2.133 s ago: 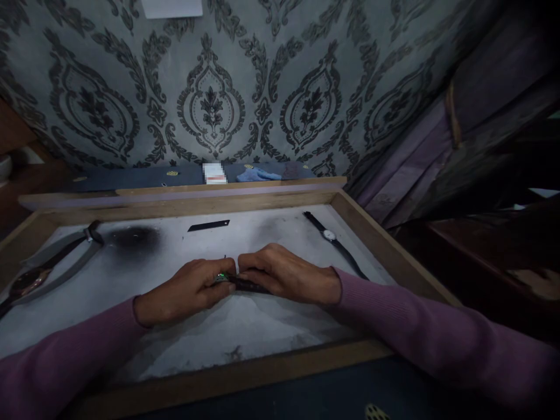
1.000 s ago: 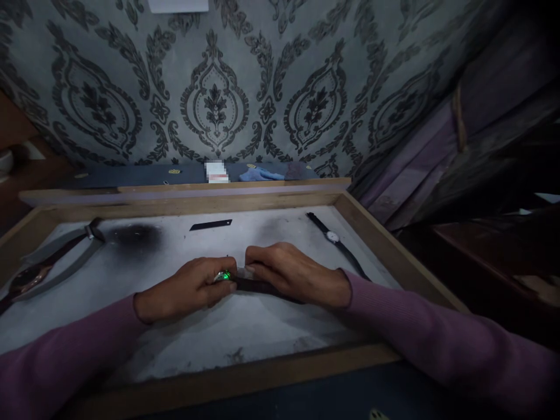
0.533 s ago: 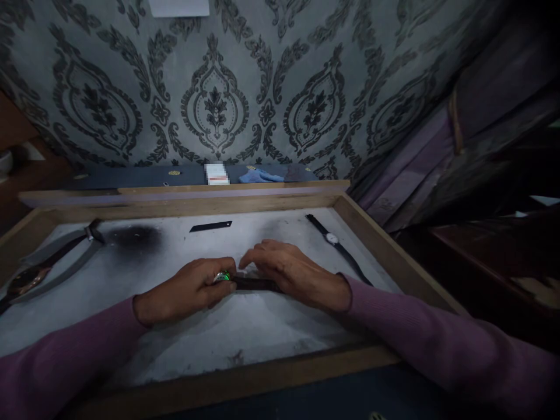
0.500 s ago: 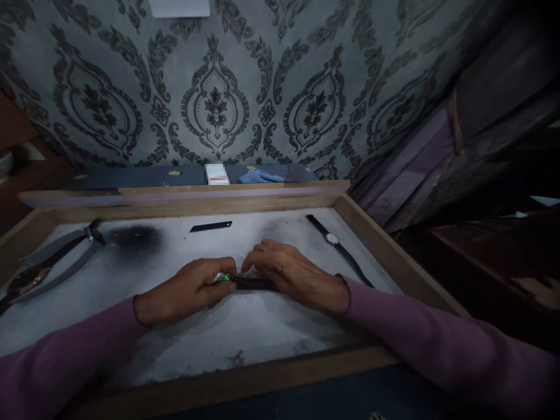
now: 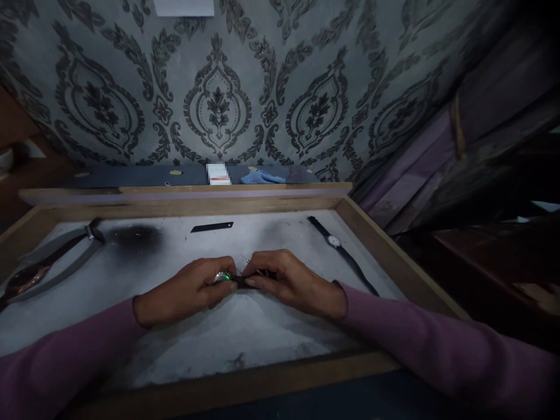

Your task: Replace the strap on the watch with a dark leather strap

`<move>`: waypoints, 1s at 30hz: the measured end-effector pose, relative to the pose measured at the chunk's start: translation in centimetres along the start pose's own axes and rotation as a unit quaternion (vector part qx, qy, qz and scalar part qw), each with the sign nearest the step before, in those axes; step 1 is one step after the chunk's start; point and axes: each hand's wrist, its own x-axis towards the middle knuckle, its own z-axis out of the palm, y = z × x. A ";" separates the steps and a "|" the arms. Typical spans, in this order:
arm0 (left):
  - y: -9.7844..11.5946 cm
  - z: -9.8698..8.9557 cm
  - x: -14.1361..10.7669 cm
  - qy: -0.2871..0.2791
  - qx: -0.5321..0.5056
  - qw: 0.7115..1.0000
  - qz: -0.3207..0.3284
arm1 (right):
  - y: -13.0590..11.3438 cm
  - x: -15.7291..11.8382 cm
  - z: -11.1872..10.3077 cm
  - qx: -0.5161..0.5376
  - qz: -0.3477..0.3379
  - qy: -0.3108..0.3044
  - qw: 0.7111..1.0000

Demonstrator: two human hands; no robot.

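The left hand [image 5: 190,289] clamps around a watch [image 5: 222,277] and the right hand [image 5: 295,286] pinches a dark strap [image 5: 242,282] — uneven pulling could jerk either item loose.

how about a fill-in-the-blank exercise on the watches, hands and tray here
1. The left hand holds a silver-cased watch showing a ____ glow.
2. The white-faced watch lies nearer the ____ hand.
3. Beyond the wooden tray, the cloth nearest the white rectangular thing is ____.

Missing words: green; right; blue.
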 end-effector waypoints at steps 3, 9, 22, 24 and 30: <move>-0.1 0.0 -0.1 0.000 0.015 1.000 -0.003 | 0.1 0.1 0.0 0.006 -0.012 -0.007 1.000; -0.3 0.2 -0.3 0.009 0.014 1.000 0.002 | 0.2 0.3 -0.1 0.013 -0.017 -0.026 0.999; -0.1 0.1 -0.1 0.004 0.023 1.000 0.017 | 0.3 0.3 -0.5 -0.059 -0.023 0.013 0.998; 0.1 0.0 -0.2 -0.001 0.021 1.000 0.011 | 0.5 0.3 -0.7 -0.075 -0.040 0.059 0.995; 0.1 0.0 -0.2 0.004 0.027 1.000 0.005 | 0.4 -0.3 -0.9 -0.061 -0.077 0.108 0.989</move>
